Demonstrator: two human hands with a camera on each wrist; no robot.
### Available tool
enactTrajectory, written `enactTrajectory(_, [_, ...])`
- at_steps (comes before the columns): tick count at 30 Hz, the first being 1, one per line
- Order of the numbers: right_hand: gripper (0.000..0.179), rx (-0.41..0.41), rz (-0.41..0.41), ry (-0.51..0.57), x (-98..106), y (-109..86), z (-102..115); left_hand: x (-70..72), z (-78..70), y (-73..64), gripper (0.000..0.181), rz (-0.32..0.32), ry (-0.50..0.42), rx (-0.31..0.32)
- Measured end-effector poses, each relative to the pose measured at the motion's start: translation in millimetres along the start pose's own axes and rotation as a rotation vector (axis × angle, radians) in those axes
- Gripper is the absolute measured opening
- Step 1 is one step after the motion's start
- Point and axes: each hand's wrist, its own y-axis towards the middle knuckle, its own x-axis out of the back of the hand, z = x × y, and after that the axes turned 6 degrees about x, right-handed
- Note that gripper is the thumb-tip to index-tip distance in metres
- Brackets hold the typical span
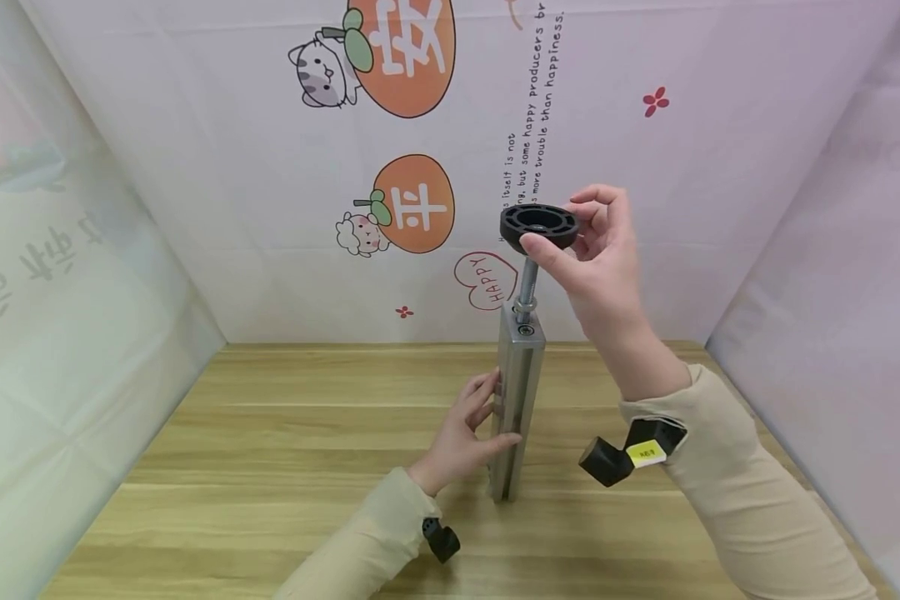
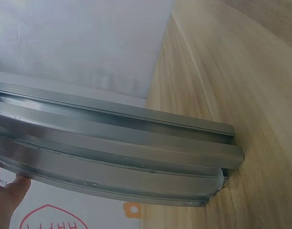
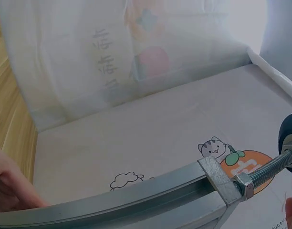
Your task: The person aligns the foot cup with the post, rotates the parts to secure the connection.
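An aluminium profile stands upright on the wooden table, leaning slightly. My left hand grips its lower half, thumb across the near face and fingers at the left side. On its top end plate a threaded rod rises through a hex nut. The rod carries a black round levelling foot, hollow side up. My right hand holds the foot's rim, with the thumb at the front and fingers on the right. In the left wrist view, the profile's grooved lower end meets the table.
The wooden table runs back to a white printed cloth with orange fruit drawings and lettering. More cloth hangs at the left and right sides. A black wrist camera sits on the right sleeve, another camera on the left.
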Motion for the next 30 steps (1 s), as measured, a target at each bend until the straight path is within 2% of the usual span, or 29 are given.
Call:
enactTrajectory(4, [0.045, 0.051, -0.027, -0.059, -2, -1.6, -1, 0.4, 0.6, 0.4, 0.088, 0.001, 0.001, -0.016])
enactTrajectory(10, [0.041, 0.102, -0.048, -0.052, -6, -5.2, -2, 0.2, 0.7, -0.1, 0.087, -0.002, 0.006, -0.015])
enactTrajectory(14, [0.042, 0.144, -0.06, 0.056, -7, -7.7, -10, -0.3, -0.1, -1.0, 0.088, -0.005, 0.007, -0.016])
enactTrajectory(17, [0.047, 0.167, -0.066, 0.215, -7, -7.8, -19, -0.4, -0.3, -2.0, 0.088, -0.004, 0.01, -0.017])
enactTrajectory(19, [0.044, 0.138, -0.051, 0.335, -6, -5.9, -24, -0.3, -0.1, -2.8, 0.089, -0.002, 0.012, -0.013])
enactTrajectory(21, [0.033, 0.06, 0.013, 0.461, -4, -2.5, -26, -0.1, 0.0, -3.1, 0.089, -0.001, 0.014, -0.006])
enactTrajectory(23, [0.028, -0.059, 0.123, 0.568, 0, 2.6, -27, 0.1, -0.2, -3.0, 0.089, -0.004, 0.016, -0.003])
enactTrajectory(26, [0.036, -0.226, 0.325, 0.668, 5, 11.0, -29, 0.5, -0.9, -2.4, 0.088, -0.008, 0.022, 0.007])
enactTrajectory(28, [0.041, -0.277, 0.428, 0.725, 7, 15.6, -31, 0.6, -2.0, -2.2, 0.087, -0.011, 0.025, 0.016])
enactTrajectory(30, [0.044, -0.293, 0.496, 0.787, 7, 18.2, -32, 0.5, -2.8, -1.9, 0.087, -0.01, 0.025, 0.021])
